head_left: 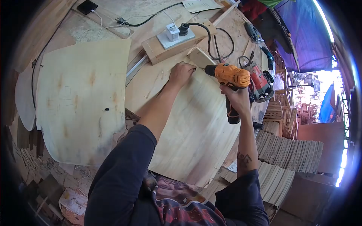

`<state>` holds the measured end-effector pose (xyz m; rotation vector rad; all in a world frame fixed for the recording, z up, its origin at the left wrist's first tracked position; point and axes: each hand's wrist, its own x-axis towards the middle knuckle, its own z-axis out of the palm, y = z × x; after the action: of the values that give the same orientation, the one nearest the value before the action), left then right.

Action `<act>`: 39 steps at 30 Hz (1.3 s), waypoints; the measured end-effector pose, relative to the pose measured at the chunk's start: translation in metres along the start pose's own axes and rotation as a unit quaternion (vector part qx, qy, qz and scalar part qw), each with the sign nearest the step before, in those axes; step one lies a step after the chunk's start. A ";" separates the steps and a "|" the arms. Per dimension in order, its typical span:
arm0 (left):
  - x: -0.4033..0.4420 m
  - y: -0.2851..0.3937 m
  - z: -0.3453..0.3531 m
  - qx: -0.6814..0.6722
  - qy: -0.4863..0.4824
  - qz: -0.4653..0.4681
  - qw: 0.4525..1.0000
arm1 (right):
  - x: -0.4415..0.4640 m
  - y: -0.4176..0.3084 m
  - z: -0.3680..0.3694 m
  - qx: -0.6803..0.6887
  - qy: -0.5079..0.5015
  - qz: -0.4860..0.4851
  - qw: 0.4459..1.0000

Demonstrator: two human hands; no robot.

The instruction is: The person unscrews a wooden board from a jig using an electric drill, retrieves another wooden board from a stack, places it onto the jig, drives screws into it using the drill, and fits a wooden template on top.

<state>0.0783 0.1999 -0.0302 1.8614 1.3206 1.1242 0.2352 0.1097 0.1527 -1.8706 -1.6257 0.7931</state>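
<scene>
We're holding the orange drill (230, 75) in the right grip (237, 98), fingers wrapping its handle. Drill is hanging over the light plywood panel (196, 124), inboard of the counter's (141, 35) right edge, chuck pointing at the left grip (181, 74). That one is curling low at the panel's far end, just beside a wooden strip (201, 56); something small and dark is showing at its fingertips, but we can't tell if it's pinching it. The panel is reaching the counter's near edge. Second panel (79, 98) is lying along the left edge. Wooden socket box (158, 54) is sitting beyond the left grip, carrying a white adapter (172, 33) and black plug (183, 29). Phone (87, 6) is lying toward the far left corner; red power tool (260, 81) is resting by the right edge.
</scene>
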 end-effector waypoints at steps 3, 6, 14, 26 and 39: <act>0.000 0.002 0.000 0.015 0.001 -0.003 1.000 | 0.005 0.002 0.005 0.010 -0.021 0.030 0.999; -0.002 0.005 -0.002 0.008 0.005 -0.004 1.000 | 0.006 -0.001 0.013 0.017 -0.014 0.025 0.999; -0.002 0.004 0.001 -0.023 0.034 0.014 0.999 | 0.014 -0.006 0.009 0.010 -0.035 0.029 0.999; -0.001 0.002 0.002 0.005 -0.002 0.018 1.000 | 0.056 -0.022 -0.009 -0.005 -0.134 0.042 0.990; 0.095 0.117 -0.052 -0.286 -0.128 0.131 0.941 | 0.067 -0.044 -0.007 -0.031 -0.171 0.033 0.984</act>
<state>0.0991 0.2498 0.1200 1.6862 0.5278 1.1891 0.2176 0.1817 0.1837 -1.9199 -1.8157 1.1578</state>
